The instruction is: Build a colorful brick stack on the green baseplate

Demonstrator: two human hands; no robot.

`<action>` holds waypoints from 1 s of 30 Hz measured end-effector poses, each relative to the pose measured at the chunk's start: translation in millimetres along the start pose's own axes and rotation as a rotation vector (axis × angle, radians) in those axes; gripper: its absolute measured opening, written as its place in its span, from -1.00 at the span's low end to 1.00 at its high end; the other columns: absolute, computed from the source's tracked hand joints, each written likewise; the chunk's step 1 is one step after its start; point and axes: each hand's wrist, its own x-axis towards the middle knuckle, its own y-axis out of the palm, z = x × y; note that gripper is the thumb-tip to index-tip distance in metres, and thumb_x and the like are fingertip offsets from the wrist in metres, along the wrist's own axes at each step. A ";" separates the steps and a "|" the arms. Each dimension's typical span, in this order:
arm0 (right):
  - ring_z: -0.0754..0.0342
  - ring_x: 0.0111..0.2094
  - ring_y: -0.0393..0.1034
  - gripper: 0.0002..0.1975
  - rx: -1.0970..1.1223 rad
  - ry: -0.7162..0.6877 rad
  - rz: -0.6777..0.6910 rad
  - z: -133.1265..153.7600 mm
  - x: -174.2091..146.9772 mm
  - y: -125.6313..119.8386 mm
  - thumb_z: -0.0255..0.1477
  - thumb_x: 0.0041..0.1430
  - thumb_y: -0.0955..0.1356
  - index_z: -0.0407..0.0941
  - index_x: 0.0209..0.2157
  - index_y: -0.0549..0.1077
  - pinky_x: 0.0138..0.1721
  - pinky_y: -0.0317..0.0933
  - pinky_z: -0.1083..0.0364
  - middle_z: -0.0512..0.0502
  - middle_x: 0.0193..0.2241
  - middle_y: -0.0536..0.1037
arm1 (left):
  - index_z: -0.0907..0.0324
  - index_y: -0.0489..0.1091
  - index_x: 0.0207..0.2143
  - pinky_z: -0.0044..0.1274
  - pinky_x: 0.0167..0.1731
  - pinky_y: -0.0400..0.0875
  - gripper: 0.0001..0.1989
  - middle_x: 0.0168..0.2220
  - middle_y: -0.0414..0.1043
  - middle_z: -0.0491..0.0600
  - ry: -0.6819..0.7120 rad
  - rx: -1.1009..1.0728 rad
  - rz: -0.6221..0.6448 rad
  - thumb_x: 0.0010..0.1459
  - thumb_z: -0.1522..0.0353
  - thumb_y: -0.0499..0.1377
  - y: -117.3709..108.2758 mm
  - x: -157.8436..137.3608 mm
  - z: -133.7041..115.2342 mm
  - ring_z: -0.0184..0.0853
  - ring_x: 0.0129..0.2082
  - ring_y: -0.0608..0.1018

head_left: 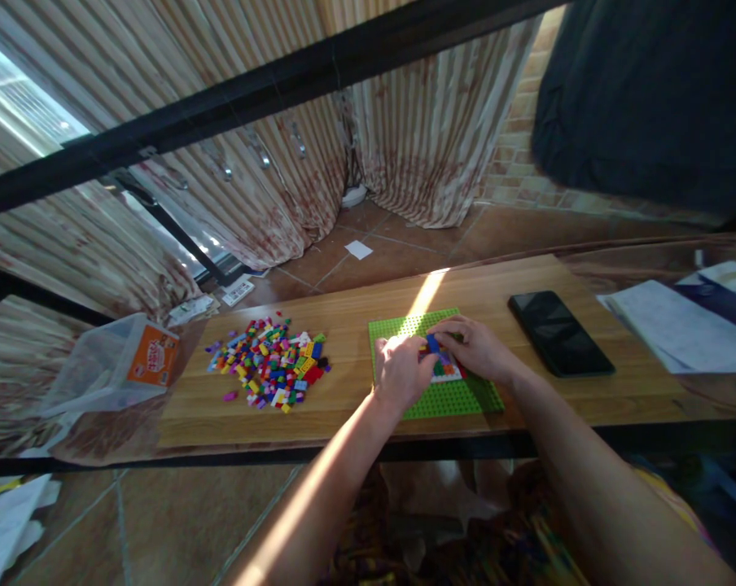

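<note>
A see-through plastic tub (108, 366) lies tipped on its side at the left end of the tabletop (343, 321), w/ an orange label facing up. Next to it, more to the middle, is a big pile of small colored bricks (270, 362), spread loose near the far edge.

Then comes the green baseplate (441, 399), flat on the tabletop near the front edge, about in the middle. A small brick build (444, 366) sits on it, w/ white, red and orange bits. The left hand (398, 370) rests on the plate's left part, fingers curled and close together, touching the build's side. The right hand (475, 346) comes from the right, fingers bent, pinching a blue brick (432, 343) on top of the build.

The blue brick is prob. very light, hard and smooth, so it could slip. Best held by its two short sides w/ fingertips. The plate looks thin and light and may slide, so a hand on it helps.

To the right lies a black phone (560, 334), well apart from the plate. At the right end are papers (679, 325). Nothing stands btw the hands and the pile.
</note>
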 end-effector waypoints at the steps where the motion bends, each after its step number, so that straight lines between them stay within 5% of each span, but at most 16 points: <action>1: 0.01 -0.18 0.46 -0.76 -0.001 0.000 0.002 -0.4 0.0 0.1 -0.38 0.19 0.27 -0.06 -0.28 0.58 -0.06 0.31 0.01 -0.11 -0.23 0.58 | 0.08 0.48 -0.22 -0.29 0.02 0.15 -0.81 -0.30 0.54 -0.07 -0.001 -0.002 -0.005 0.16 0.25 0.15 0.1 -1.1 1.1 -0.24 -0.21 0.50; 30: 0.00 -0.20 0.45 -0.73 0.019 0.047 0.045 0.6 5.1 1.4 -0.24 0.17 0.30 -0.05 -0.34 0.59 -0.09 0.31 0.01 -0.10 -0.27 0.58 | 0.09 0.47 -0.13 -0.33 0.08 0.29 -0.67 -0.15 0.46 0.02 -0.152 -0.133 -0.124 0.05 0.19 0.23 10.9 2.7 9.7 -0.17 -0.03 0.43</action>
